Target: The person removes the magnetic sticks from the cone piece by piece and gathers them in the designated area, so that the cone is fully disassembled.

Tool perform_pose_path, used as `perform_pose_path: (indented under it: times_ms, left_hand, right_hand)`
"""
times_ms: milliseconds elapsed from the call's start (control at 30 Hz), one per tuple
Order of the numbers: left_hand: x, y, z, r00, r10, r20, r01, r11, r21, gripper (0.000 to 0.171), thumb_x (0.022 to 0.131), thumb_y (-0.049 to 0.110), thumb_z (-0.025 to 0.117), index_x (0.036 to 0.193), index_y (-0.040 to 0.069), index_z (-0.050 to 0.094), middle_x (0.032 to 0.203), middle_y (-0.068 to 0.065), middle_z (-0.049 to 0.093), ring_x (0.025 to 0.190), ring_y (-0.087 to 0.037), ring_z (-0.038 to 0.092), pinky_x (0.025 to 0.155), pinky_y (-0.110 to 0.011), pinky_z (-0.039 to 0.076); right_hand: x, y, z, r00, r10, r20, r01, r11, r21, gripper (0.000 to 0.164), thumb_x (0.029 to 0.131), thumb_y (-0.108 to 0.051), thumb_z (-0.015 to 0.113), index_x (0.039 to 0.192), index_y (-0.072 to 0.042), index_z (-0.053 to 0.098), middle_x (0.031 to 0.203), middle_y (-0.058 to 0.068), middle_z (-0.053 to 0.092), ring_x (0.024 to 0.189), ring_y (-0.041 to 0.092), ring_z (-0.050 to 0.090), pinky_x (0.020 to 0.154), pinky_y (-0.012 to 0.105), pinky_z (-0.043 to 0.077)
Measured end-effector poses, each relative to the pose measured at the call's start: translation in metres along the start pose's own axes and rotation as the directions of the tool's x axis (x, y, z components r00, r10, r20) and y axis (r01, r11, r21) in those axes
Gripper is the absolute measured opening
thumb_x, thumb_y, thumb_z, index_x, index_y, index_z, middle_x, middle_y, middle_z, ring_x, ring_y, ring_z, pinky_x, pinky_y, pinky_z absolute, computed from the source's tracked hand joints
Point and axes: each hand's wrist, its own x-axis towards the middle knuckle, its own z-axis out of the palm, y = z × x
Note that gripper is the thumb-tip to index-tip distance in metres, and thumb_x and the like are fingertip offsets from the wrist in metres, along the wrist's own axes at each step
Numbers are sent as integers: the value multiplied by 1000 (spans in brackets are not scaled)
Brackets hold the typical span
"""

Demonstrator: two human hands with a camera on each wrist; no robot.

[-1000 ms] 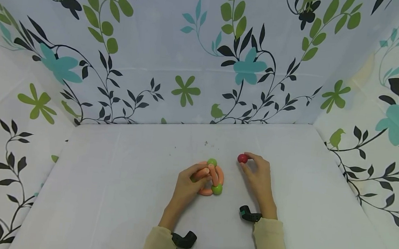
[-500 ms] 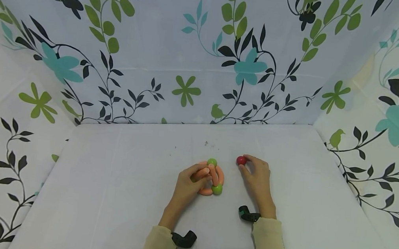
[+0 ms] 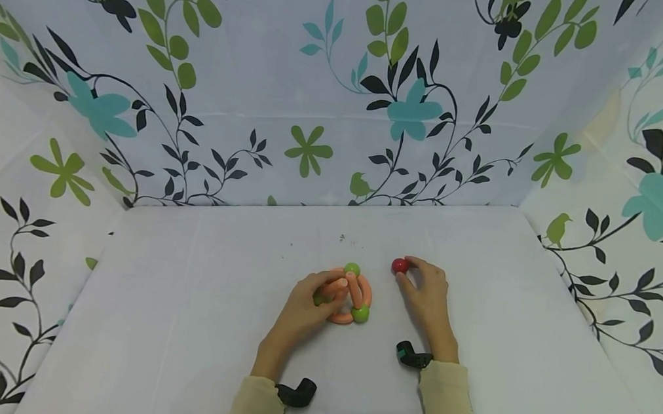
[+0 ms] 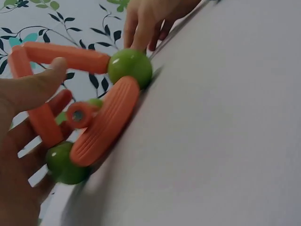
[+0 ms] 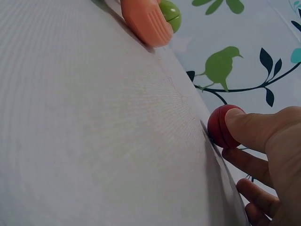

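My left hand (image 3: pixel 298 312) grips a toy frame of orange magnetic rods (image 4: pixel 107 123) joined by green balls (image 4: pixel 130 68). The frame sits on the white table, with the thumb over one rod and the other fingers behind it. One rod end (image 4: pixel 78 115), facing the left wrist camera, shows a metal disc. To the right of the frame, my right hand (image 3: pixel 431 298) pinches a red ball (image 3: pixel 400 265) between thumb and fingertips. In the right wrist view a thin seam runs round the red ball (image 5: pixel 219 126), close at the table surface.
A white sheet covers the table (image 3: pixel 191 326). Cloth with printed leaves and flowers (image 3: pixel 307 151) hangs behind and at both sides. Black cameras (image 3: pixel 297 393) are strapped at both wrists. Small dark marks (image 3: pixel 342 238) dot the sheet beyond the frame.
The right hand has come slightly left and nearer with the red ball. The left wrist has swung a little left while its fingers stay at the frame, which has hardly moved.
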Motion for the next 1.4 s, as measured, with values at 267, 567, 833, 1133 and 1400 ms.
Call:
perform_pose_path:
  times_ms: [267, 567, 833, 1133, 1400]
  left_hand:
    - [7, -3, -18, 971, 165, 173, -168, 986, 2, 66, 79, 18, 92, 139, 28, 66, 144, 11, 65, 138, -8, 58, 115, -34, 47]
    - [6, -7, -21, 937, 300, 179, -314, 948, 55, 65, 79, 15, 92, 139, 22, 66, 146, -3, 65, 139, -23, 59, 120, -44, 43]
    - [4, -6, -22, 953, 261, 154, -270, 962, 40, 51, 76, 7, 92, 123, 17, 74, 140, 2, 69, 139, -23, 59, 119, -39, 44]
    - [1, -6, -27, 975, 170, 142, -186, 977, 104, 56, 74, 20, 92, 126, 20, 73, 139, 5, 69, 131, -17, 63, 113, -41, 48]
    - [0, -7, -27, 973, 175, 151, -191, 976, 101, 52, 75, 14, 92, 124, 18, 73, 129, 6, 72, 126, -17, 65, 111, -41, 50]
  right_hand:
    - [0, -1, 0, 1000, 20, -3, -20, 1000, 11, 50, 99, -23, 71, 144, -6, 58, 140, 17, 64, 143, 41, 43, 122, 60, 27]
    - [1, -1, 2, 1000, 3, -19, -3, 1000, 15, 47, 98, -20, 72, 141, -6, 60, 134, 16, 68, 142, 40, 45, 122, 60, 27]
    - [0, -4, 1, 1000, -8, -13, 8, 1000, 11, 47, 98, -21, 72, 142, -7, 59, 138, 15, 67, 142, 39, 46, 123, 59, 27]
    - [2, -16, -5, 997, -63, -41, 66, 996, 62, 43, 100, -21, 70, 140, -8, 61, 144, 17, 60, 138, 39, 50, 117, 59, 38]
    - [-26, -44, 3, 983, -180, -23, 182, 965, 189, 35, 100, -14, 70, 134, -9, 64, 134, 12, 66, 124, 30, 61, 103, 55, 52]
